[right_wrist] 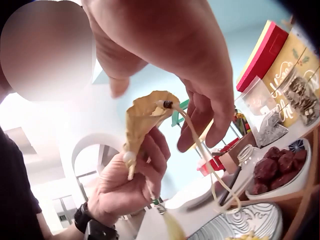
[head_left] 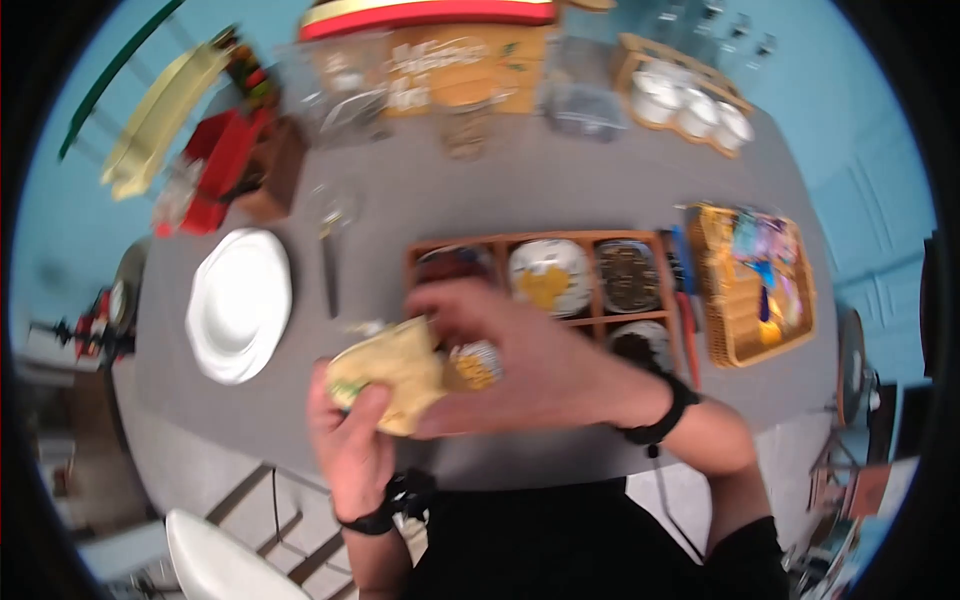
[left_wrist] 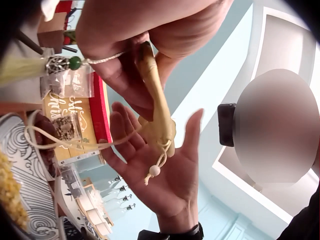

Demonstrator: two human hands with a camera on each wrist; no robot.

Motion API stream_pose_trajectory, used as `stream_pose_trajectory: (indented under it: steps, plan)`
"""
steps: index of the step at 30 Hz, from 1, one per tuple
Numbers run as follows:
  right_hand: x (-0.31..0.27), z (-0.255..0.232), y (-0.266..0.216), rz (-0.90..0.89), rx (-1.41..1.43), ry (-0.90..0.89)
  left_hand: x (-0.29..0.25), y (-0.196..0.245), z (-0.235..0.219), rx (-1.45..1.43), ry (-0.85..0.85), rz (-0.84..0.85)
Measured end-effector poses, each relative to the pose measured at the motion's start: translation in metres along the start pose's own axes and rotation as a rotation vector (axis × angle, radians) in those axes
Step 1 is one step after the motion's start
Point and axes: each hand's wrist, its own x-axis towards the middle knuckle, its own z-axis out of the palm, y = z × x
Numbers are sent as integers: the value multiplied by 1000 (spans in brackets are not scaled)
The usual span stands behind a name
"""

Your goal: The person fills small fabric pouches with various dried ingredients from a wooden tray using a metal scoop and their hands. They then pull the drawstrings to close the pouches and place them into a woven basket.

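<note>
A small pale-yellow drawstring pouch (head_left: 395,375) is pinched between the thumb and fingers of my left hand (head_left: 355,440). My right hand (head_left: 545,370) is beside it, fingers apart and curved; in the left wrist view that hand (left_wrist: 160,185) shows its palm behind the pouch (left_wrist: 161,107). A cord with a white bead (left_wrist: 154,171) hangs from the pouch, and a looped cord (right_wrist: 200,147) trails off it. A green bead (left_wrist: 75,63) and a pale tassel (left_wrist: 22,70) dangle by the left hand. Whether the right fingers touch the pouch is unclear.
A wooden divided tray (head_left: 585,322) with several filled bowls lies beyond the hands. White plates (head_left: 240,305) stand at left, near a dark-handled utensil (head_left: 331,275). A wicker basket (head_left: 712,300) is at right. Jars and boxes line the table's back.
</note>
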Motion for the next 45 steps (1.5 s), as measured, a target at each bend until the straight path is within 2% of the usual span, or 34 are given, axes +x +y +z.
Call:
stream_pose_trajectory:
  steps: [2, 4, 5, 6, 8, 9, 10, 11, 12, 13, 14, 16, 17, 22, 24, 26, 27, 31, 32, 36, 38, 39, 41, 42, 45]
  plan:
    - [-9, -8, 1, 107, -108, -74, -4, 2, 5, 48, -53, 26]
    - [-30, -9, 5, -9, -71, 72, -11, 3, 14, 146, -29, -24]
    - [-38, -15, 8, -80, -78, 76, -12, 2, 10, 127, -78, -51]
    - [-49, -23, 7, -67, -92, 120, -12, 2, 2, 172, -178, -77]
    - [-70, -35, 4, -230, -227, 279, -11, 0, -6, 210, -301, -111]
    - [-82, -46, 2, -249, -244, 357, -10, -1, -8, 288, -295, -96]
    - [-99, -62, 1, -222, -246, 342, -10, -2, -7, 370, -285, -76]
    - [-114, -77, -3, -356, -272, 398, -12, -4, -5, 386, -248, -41]
    - [-137, -89, -15, -225, -226, 439, -10, -6, -6, 385, -256, -44]
    - [-159, -108, -20, -196, -287, 427, -7, -7, -11, 386, -197, -50]
    - [-178, -117, -21, -182, -177, 523, -5, -8, -15, 389, -137, -55]
    - [-218, -154, -16, -321, -435, 509, -2, -11, -21, 401, -121, -61]
    - [-239, -165, -21, -247, -467, 505, 1, -12, -23, 398, -82, -56]
    - [-326, -191, -36, -15, -526, 792, 12, -17, -34, 400, 9, -36]
    - [-356, -210, -40, -13, -623, 796, 16, -20, -42, 404, 10, -36]
    - [-376, -221, -46, 55, -660, 857, 21, -22, -48, 426, 123, -12]
    - [-382, -226, -48, 106, -675, 879, 23, -21, -50, 437, 126, -11]
    - [-361, -251, -42, 361, -681, 882, 28, -25, -51, 421, 155, 18]
    - [-349, -262, -39, 443, -707, 802, 28, -25, -51, 433, 159, 26]
    - [-295, -300, -10, 471, -657, 592, 26, -23, -44, 465, 195, 23]
    - [-270, -309, -5, 363, -672, 550, 24, -21, -46, 468, 175, 31]
    - [-259, -315, -3, 362, -670, 543, 23, -20, -50, 479, 149, 38]
    - [-238, -324, 0, 435, -693, 427, 22, -19, -53, 489, 177, 37]
    - [-229, -324, 8, 437, -692, 426, 22, -19, -55, 496, 197, 35]
    - [-205, -323, 43, 619, -700, 265, 23, -21, -61, 482, 212, 9]
